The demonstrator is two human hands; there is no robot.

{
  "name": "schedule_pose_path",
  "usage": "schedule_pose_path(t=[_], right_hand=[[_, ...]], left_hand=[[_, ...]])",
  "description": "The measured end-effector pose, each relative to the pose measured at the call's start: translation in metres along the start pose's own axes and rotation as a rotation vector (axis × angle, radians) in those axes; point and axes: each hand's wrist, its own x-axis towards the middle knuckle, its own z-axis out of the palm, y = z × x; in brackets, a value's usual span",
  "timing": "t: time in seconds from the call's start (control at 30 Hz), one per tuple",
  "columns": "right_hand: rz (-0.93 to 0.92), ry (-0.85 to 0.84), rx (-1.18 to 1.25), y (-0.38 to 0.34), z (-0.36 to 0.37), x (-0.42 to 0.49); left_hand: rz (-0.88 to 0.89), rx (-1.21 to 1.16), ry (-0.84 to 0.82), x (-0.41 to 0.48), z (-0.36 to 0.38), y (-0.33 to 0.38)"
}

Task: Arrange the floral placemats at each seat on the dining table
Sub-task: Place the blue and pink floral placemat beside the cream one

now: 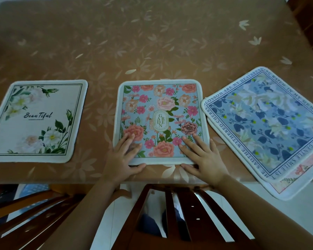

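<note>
The fingers (129, 141) of the left hand (122, 156) lie straight and flat on the near left corner of the garden placemat (161, 109). Those of the right hand (204, 159) lie the same way on its near right corner. Both thumbs run along its near rim, pressing and grasping nothing. This mat sits close to the near edge of the glossy tabletop (152, 42), in front of a chair (179, 204).

A pull toward the chair would likely slide it over that edge. Just right of it, nearly touching, the blue placemat (271, 123) lies askew on a pink placemat (296, 170), and both overhang the edge. A rightward nudge could tip that pile off. The white placemat (38, 120), well left, looks safe.
</note>
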Motion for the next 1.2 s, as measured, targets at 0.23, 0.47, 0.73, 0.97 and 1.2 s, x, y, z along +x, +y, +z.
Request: schedule_pose_path(t=[0.23,0.47,0.73,0.97,1.2], right_hand=[[0.065,-0.026,0.011,-0.012,-0.006,-0.001],[0.228,-0.016,0.099,-0.057,-0.022,-0.012],[0.425,0.177,0.040,-0.109,-0.064,-0.050],[0.531,0.295,-0.031,-0.120,-0.099,-0.109],[0.639,0.378,-0.057,-0.105,-0.127,-0.168]], left_hand=[[-0.049,0.057,-0.102,0.000,-0.007,0.006],[-0.143,0.084,-0.256,-0.004,-0.033,0.035],[-0.110,0.057,-0.073,-0.023,-0.077,0.114],[0.028,-0.074,-0.002,-0.040,-0.085,0.169],[0.152,-0.151,0.041,-0.039,-0.083,0.234]])
